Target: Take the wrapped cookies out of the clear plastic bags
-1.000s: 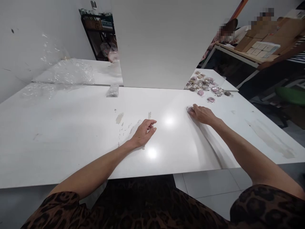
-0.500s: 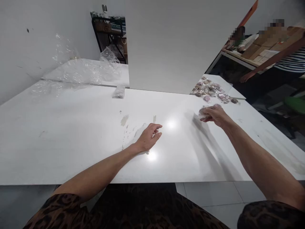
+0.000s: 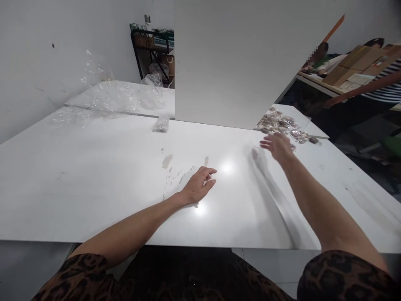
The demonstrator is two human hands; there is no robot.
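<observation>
My left hand [image 3: 200, 184] rests on the white tabletop [image 3: 103, 179], thumb and fingers apart with nothing between them. My right hand [image 3: 278, 146] is raised above the table at the right, its fingers stretched out, slightly blurred and holding nothing I can see. Just beyond it lies a pile of small brown and pinkish pieces wrapped in clear plastic [image 3: 285, 122]. The hand hides the pile's near side. What the wrapped pieces are, I cannot make out.
Crumpled clear plastic bags [image 3: 109, 98] lie at the back left, with a small clear packet [image 3: 162, 124] nearer. A tall white panel [image 3: 225, 62] rises at the back. A black shelf [image 3: 150, 46] stands behind. At right, a person's arm [image 3: 357, 92] reaches beside cardboard boxes [image 3: 347, 65].
My right hand has let go of a clear-wrapped piece, and its fingers have opened out near the pile. My left hand stays in place on the table. The view has shifted slightly.
</observation>
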